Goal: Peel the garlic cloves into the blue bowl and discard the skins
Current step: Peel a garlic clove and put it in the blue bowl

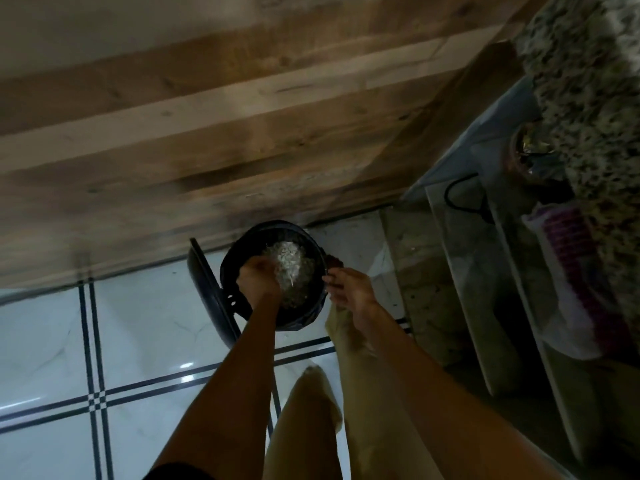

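step: dumping skins (291, 268) into bin (235, 258) | L hand (258, 282) hovering over it, grip unclear (dim) | R hand (349, 289) hanging slack-fingered at rim | nxt: prob. shaking scraps off

A home kitchen, seen looking down at the floor.

Shiny white floor tiles with dark lines (52, 358) fill the lower left. A grey and black speckled stone counter (581, 81) runs down the upper right edge, with clear glass shelves (460, 271) under it. A brown wood-look wall (207, 133) crosses the top. A small round black bin (232, 261) with its lid up stands in the middle, and pale papery skins (291, 268) lie inside.
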A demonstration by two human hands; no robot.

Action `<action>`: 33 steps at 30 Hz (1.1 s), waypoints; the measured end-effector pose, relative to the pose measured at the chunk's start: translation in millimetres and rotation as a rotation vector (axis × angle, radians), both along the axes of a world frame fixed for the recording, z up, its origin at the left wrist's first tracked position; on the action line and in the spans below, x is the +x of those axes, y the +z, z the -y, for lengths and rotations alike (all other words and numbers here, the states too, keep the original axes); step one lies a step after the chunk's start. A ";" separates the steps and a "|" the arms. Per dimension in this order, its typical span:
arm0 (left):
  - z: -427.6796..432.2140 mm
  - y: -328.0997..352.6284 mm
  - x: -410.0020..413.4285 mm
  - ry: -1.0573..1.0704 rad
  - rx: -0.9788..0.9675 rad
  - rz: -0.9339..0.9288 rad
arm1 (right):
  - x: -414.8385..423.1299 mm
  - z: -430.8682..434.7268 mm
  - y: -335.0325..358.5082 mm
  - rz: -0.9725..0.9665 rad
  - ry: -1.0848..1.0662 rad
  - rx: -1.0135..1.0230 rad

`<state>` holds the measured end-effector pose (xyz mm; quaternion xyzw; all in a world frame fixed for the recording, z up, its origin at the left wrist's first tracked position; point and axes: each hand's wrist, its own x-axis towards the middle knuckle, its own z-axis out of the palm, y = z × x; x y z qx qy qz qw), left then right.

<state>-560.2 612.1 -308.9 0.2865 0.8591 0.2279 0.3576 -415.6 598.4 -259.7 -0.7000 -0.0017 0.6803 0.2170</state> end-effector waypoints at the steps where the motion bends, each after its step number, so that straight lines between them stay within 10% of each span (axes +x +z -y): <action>1: 1.0 2.3 -2.5 -0.006 0.012 0.023 | 0.3 -0.4 2.6 0.001 -0.008 0.006; 11: 39.0 166.2 58.5 -0.680 0.165 0.349 | 27.5 70.0 146.0 0.020 -0.248 0.338; 22: 199.7 323.9 307.1 -1.364 0.346 0.575 | 205.9 304.4 302.3 0.435 -0.803 0.753; 33: 580.1 322.4 475.0 -2.045 -0.036 0.637 | 289.3 740.3 301.8 1.319 -1.200 0.136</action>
